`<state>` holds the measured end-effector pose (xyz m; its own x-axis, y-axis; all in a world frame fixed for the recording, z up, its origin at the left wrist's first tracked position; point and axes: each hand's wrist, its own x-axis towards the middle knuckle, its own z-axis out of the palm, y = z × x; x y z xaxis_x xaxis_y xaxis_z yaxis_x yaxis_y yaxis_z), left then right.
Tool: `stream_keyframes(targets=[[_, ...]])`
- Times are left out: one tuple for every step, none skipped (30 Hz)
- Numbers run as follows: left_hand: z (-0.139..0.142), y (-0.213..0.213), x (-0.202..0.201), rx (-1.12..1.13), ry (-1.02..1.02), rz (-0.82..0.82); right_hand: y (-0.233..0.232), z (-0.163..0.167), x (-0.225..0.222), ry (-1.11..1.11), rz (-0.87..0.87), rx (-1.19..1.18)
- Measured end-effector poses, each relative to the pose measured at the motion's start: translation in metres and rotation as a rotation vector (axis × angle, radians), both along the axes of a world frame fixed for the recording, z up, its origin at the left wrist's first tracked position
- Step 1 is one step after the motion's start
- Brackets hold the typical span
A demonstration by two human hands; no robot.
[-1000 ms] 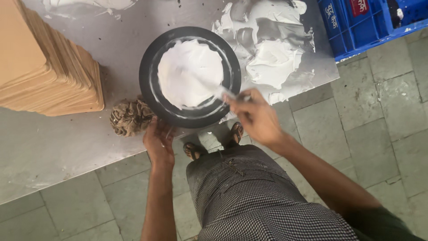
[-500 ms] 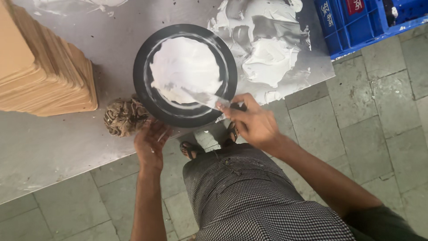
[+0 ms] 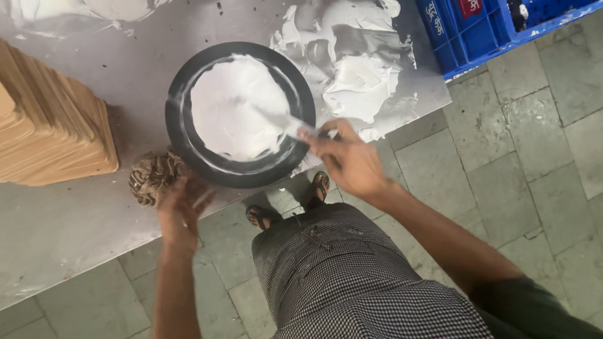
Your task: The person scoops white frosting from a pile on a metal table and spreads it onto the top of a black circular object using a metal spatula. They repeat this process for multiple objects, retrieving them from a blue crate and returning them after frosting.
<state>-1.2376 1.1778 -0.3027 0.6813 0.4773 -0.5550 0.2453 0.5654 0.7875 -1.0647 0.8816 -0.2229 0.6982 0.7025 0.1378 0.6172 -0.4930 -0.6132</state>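
Hands: right [image 3: 349,157] grips spatula [image 3: 276,119], blade pointing up-left across cream cake [image 3: 235,107]; left [image 3: 182,207] fingers spread at turntable [image 3: 182,141] rim.

One head-worn view, looking straight down from above the hands.

It faces the steel table [image 3: 75,238] edge and tiled floor [image 3: 521,157], near enough that both hands fill its middle: left hand [image 3: 179,210] lower left, right hand [image 3: 348,157] just right of centre.

I see a grey metal bench [image 3: 75,232] carrying a black round turntable [image 3: 182,135] topped with white cream, a brown fibrous wad [image 3: 149,179] touching its rim, stacked cardboard sheets [image 3: 50,132] at left, and smeared cream [image 3: 358,69] at right.
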Motion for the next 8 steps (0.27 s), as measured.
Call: stream_keyframes(targets=[[0.0, 0.007, 0.006, 0.018, 0.051, 0.018, -0.002, 0.0, -0.004, 0.109, 0.036, 0.088], [-0.001, 0.012, 0.014, 0.047, 0.03, -0.007, -0.006, 0.0, -0.007, 0.113, 0.019, 0.014], [-0.002, 0.021, 0.022, 0.08, 0.005, -0.03, -0.01, 0.001, -0.008, 0.115, 0.004, -0.057], [-0.004, 0.031, 0.028, 0.114, -0.013, -0.05, -0.011, 0.0, -0.01, 0.122, -0.007, -0.126], [-0.006, 0.042, 0.036, 0.065, 0.018, -0.054, -0.013, -0.002, -0.006, 0.133, -0.066, -0.076], [-0.01, 0.054, 0.05, 0.015, 0.047, -0.056, -0.018, -0.002, 0.004, 0.143, -0.123, -0.026], [-0.016, 0.063, 0.068, 0.07, 0.113, 0.004, -0.02, -0.004, 0.01, 0.153, -0.177, 0.025], [-0.021, 0.071, 0.085, 0.128, 0.182, 0.064, -0.023, -0.006, 0.009, 0.149, -0.201, 0.017]])
